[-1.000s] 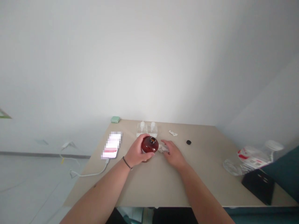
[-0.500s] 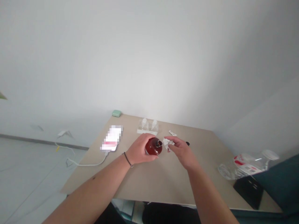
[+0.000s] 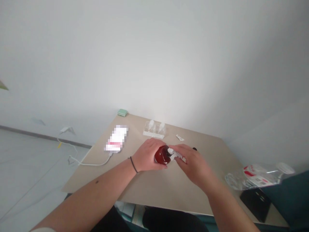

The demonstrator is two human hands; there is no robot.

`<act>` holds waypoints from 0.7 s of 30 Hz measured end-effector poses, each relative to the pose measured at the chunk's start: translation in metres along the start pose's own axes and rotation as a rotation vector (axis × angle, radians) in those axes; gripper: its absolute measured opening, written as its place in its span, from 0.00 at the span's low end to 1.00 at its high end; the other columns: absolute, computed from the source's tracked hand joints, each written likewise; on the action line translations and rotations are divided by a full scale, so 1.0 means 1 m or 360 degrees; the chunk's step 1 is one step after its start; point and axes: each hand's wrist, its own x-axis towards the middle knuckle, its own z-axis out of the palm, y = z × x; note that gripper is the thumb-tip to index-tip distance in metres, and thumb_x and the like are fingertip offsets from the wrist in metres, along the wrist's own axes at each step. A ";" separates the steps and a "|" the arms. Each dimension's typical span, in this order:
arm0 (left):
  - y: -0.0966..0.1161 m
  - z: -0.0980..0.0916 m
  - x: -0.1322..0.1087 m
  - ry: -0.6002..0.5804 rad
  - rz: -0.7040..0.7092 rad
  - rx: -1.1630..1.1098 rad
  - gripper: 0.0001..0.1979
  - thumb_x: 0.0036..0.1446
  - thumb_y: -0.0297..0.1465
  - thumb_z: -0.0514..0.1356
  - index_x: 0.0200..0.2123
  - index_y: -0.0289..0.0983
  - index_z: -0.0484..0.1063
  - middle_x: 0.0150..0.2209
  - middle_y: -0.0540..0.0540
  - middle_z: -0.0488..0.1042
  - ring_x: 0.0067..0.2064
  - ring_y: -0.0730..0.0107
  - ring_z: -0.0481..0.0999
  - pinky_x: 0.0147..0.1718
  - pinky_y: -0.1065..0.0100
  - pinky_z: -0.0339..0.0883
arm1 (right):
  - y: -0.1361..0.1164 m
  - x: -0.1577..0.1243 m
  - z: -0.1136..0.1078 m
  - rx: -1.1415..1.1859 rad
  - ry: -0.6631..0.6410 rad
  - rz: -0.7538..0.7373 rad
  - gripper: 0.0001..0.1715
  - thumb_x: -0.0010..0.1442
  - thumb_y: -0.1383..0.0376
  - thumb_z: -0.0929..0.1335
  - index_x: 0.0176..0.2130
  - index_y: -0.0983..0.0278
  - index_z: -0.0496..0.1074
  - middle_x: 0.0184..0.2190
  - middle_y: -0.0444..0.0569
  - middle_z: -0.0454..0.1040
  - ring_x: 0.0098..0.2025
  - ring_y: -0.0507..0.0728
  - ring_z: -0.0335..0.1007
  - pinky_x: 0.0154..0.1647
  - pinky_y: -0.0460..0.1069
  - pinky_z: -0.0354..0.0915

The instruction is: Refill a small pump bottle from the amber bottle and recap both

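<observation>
My left hand (image 3: 149, 156) is wrapped round a reddish-brown bottle (image 3: 161, 155), tilted with its dark neck toward the right. Between the thumb and fingers of my right hand (image 3: 190, 158) is a crumpled white tissue (image 3: 175, 154), pressed against the bottle's mouth. The tissue covers the opening, so the rim is hidden. Just beyond my left hand stands a clear plastic holder (image 3: 154, 130) with white-capped pieces in it. A small black round thing (image 3: 194, 149), perhaps a cap, lies partly behind my right hand.
On the table (image 3: 145, 190), a phone (image 3: 117, 138) with a white cable (image 3: 96, 164) lies at left. A green case (image 3: 122, 112) is at the far left corner, a white scrap (image 3: 180, 138) near the back. A clear plastic bottle (image 3: 258, 176) and a black flat object (image 3: 256, 203) are at right.
My right hand has moved left, bringing the tissue from beside the bottle onto its mouth. The bottle has shifted slightly right in my left hand, its neck tipped more to the right.
</observation>
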 end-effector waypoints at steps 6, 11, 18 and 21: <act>0.006 0.002 -0.002 -0.0029 0.0017 0.0038 0.36 0.45 0.52 0.70 0.53 0.39 0.69 0.49 0.38 0.77 0.49 0.48 0.76 0.53 0.50 0.67 | -0.004 -0.002 0.001 -0.0324 -0.0137 -0.0082 0.23 0.55 0.75 0.63 0.47 0.60 0.76 0.47 0.53 0.79 0.47 0.61 0.77 0.51 0.56 0.73; 0.008 0.001 -0.002 -0.0044 0.0023 -0.0003 0.38 0.45 0.54 0.69 0.54 0.39 0.69 0.50 0.37 0.77 0.50 0.47 0.76 0.54 0.49 0.66 | -0.003 -0.004 0.002 -0.0330 -0.0114 -0.0086 0.20 0.55 0.74 0.63 0.44 0.59 0.75 0.44 0.53 0.79 0.44 0.60 0.78 0.48 0.53 0.73; -0.004 -0.007 -0.001 -0.0196 -0.0072 -0.0234 0.50 0.43 0.53 0.71 0.64 0.39 0.59 0.58 0.34 0.73 0.56 0.44 0.75 0.57 0.49 0.66 | 0.001 -0.005 -0.007 -0.0138 0.0017 -0.0058 0.18 0.54 0.72 0.64 0.43 0.59 0.75 0.43 0.51 0.80 0.45 0.59 0.78 0.48 0.52 0.73; -0.004 -0.007 0.000 -0.0266 -0.0119 -0.0106 0.44 0.44 0.51 0.71 0.61 0.41 0.64 0.56 0.37 0.75 0.54 0.44 0.76 0.54 0.48 0.69 | -0.002 -0.008 -0.008 -0.0066 0.0005 -0.0018 0.19 0.54 0.71 0.65 0.45 0.58 0.74 0.45 0.51 0.79 0.46 0.59 0.77 0.50 0.53 0.72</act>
